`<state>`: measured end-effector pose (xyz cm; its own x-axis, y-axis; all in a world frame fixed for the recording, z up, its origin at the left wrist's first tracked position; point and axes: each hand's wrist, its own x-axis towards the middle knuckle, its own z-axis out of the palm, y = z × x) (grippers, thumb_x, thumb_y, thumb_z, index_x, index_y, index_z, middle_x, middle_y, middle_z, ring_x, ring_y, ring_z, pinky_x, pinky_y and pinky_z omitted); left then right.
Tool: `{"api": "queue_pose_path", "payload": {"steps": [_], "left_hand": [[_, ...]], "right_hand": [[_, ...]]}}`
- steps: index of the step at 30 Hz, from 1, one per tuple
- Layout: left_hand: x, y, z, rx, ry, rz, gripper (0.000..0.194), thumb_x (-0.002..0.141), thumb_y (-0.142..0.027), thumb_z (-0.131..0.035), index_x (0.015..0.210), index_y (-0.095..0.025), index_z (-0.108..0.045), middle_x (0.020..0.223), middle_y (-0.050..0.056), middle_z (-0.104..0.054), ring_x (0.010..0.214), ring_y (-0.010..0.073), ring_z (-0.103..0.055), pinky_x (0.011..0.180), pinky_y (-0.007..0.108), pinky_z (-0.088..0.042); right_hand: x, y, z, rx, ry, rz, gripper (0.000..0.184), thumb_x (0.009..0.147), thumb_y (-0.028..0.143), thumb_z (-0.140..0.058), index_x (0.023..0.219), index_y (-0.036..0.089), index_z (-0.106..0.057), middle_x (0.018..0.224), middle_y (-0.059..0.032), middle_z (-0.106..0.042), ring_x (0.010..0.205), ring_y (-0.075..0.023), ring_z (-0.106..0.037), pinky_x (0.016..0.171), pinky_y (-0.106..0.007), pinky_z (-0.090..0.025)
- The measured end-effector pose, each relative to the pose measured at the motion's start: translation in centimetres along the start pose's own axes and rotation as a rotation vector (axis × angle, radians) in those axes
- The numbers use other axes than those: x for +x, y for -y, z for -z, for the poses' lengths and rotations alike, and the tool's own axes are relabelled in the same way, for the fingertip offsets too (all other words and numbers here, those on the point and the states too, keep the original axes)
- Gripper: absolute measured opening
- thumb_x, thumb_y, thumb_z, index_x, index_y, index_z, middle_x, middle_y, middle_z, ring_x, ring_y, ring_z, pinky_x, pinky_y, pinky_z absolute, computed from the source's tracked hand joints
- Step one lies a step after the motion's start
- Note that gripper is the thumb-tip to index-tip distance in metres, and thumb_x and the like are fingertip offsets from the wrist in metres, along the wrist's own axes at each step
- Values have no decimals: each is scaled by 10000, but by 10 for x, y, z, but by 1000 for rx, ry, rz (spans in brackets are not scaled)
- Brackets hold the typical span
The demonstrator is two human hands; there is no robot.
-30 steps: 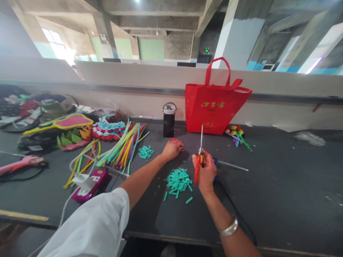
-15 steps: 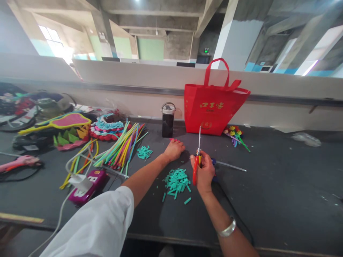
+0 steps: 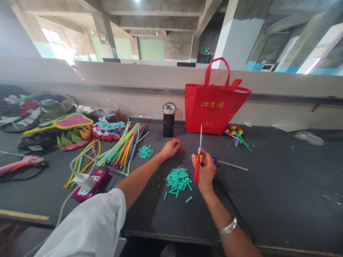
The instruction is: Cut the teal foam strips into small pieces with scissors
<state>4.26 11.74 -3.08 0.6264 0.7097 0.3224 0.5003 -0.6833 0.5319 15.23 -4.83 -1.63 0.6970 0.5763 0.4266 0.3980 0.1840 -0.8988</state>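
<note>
My right hand [image 3: 205, 171] is closed round the red and yellow handles of a pair of scissors [image 3: 199, 151], whose blades point up and away from me. My left hand [image 3: 169, 148] reaches forward to small red pieces [image 3: 177, 141] on the dark table, its fingers bent and pinching at them. Between my hands and me lies a heap of short teal cut pieces [image 3: 178, 180]. A smaller teal heap [image 3: 146, 151] lies to the left of my left hand.
A red tote bag [image 3: 214, 103] and a dark bottle [image 3: 169, 120] stand at the back. Coloured pipe cleaners [image 3: 123, 146], felt craft shapes [image 3: 64, 123], a pink glue gun [image 3: 21, 162] and a magenta box [image 3: 89, 182] lie left. Small flowers [image 3: 235, 134] lie right.
My left hand lifted off the table and its fingers curled onto the small red pieces. My right hand with the scissors stayed about where it was.
</note>
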Motion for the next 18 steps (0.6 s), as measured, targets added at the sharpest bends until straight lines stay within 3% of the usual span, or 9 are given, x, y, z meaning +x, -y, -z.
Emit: {"api": "queue_pose_path", "payload": {"steps": [4, 8, 10, 13, 15, 18], "left_hand": [[-10, -6, 12, -122, 124, 4, 218, 820, -181, -416, 730, -154, -613, 636, 7, -616, 598, 129, -550, 587, 230, -422], [-45, -25, 27, -187, 302, -87, 121, 736, -217, -564, 673, -162, -651, 574, -25, -593, 528, 103, -511, 539, 208, -395], [-64, -36, 33, -159, 374, -237, 110, 732, -264, -611, 710, -169, -661, 647, -14, -605, 595, 108, -533, 596, 210, -413], [-76, -47, 34, -105, 294, -338, 221, 761, -374, -635, 862, -181, -668, 871, 45, -643, 806, 156, -592, 768, 247, -455], [-69, -47, 25, -111, 242, -338, 325, 850, -393, -540, 1084, -182, -622, 1076, 92, -635, 1013, 187, -583, 911, 287, -436], [-45, -39, 2, -77, 182, -223, 451, 927, -391, -402, 1284, -131, -495, 1332, 148, -527, 1257, 202, -466, 1050, 320, -352]], "right_hand": [[1, -3, 1, 15, -5, -32, 476, 713, 467, -668, 1040, 124, -616, 785, -62, -696, 619, -163, -623, 626, -276, -499], [1, -8, 0, 41, -12, -35, 485, 721, 476, -669, 1055, 130, -611, 786, -50, -682, 638, -156, -617, 616, -260, -493], [1, -8, 1, 42, -15, -29, 481, 723, 479, -670, 1054, 136, -610, 780, -39, -676, 639, -151, -612, 617, -254, -492], [2, -7, 2, 9, -54, -18, 472, 713, 484, -676, 1031, 141, -620, 746, -23, -667, 607, -142, -599, 611, -252, -490], [3, -8, 3, 6, -94, -10, 482, 708, 488, -677, 1033, 136, -625, 754, -34, -670, 603, -148, -601, 599, -257, -491], [4, -12, 4, 33, -144, 4, 515, 718, 494, -665, 1084, 134, -620, 801, -62, -680, 643, -171, -621, 616, -279, -499]]}}
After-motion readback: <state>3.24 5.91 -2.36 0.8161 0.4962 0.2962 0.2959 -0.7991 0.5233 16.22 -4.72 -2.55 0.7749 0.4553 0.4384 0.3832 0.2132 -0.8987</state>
